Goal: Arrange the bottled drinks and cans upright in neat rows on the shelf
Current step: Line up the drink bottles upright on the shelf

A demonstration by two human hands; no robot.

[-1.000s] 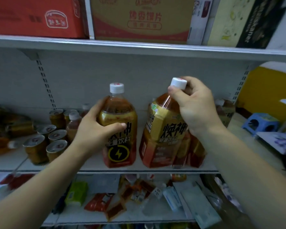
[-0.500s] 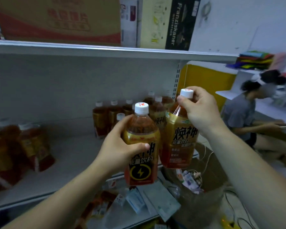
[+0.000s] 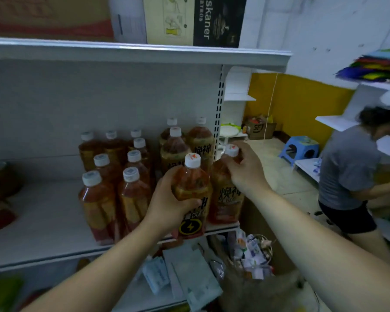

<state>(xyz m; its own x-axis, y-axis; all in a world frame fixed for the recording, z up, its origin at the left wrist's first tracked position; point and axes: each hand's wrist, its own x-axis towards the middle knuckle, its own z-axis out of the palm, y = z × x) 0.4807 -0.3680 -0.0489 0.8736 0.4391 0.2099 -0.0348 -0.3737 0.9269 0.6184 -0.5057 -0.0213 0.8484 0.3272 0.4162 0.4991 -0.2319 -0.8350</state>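
Operator: Lower than half a second ago: lightning-label bottle (image 3: 192,188) and right bottle (image 3: 226,199), both now at the right near corner of the shelf (image 3: 43,224).

Observer: Grips?

Operator: I log the left hand (image 3: 167,204) wrapped round the first bottle's shoulder; it is upright, base at the front lip, not clearly seated. Right hand (image 3: 245,171) pinches the other's neck under the cap; its base seems to be on the corner.

Observer: Why there?

Operator: My read is that they extend the standing rows (image 3: 131,176) just left and farther back.

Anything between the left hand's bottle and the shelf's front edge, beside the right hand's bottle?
Nothing visible. The left hand holds the lightning-label bottle at the shelf edge, beside the end bottle in the right hand.
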